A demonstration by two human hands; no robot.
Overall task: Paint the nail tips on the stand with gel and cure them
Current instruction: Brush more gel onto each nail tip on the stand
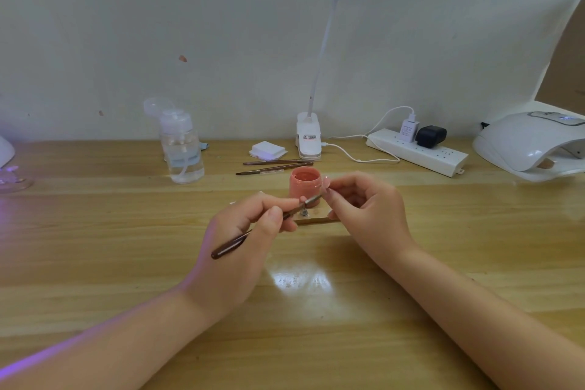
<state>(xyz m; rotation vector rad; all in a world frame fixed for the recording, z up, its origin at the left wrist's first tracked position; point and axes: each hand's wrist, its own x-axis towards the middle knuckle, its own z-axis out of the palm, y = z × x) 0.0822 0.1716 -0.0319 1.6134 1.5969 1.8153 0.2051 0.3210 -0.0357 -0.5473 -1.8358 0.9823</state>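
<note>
Left hand (250,225) grips a dark-handled brush (240,239), bristle end directed at a pink nail tip (326,184). Right hand (364,206) pinches that nail tip, raised above the stand (311,219) on the desk (95,247). Open pink gel jar (305,184) sits just behind the stand. Curing lamp (531,144) at far right, well apart. Two spare brushes (273,167) lie behind the jar

The left hand (250,225) is pinching a brown brush (240,239), its tip reaching toward a pink nail tip (326,183) that the right hand (367,209) is holding above the stand (311,219). An open pink gel jar (305,184) is sitting just behind on the counter (95,247), a curing lamp (531,144) far right.
</note>
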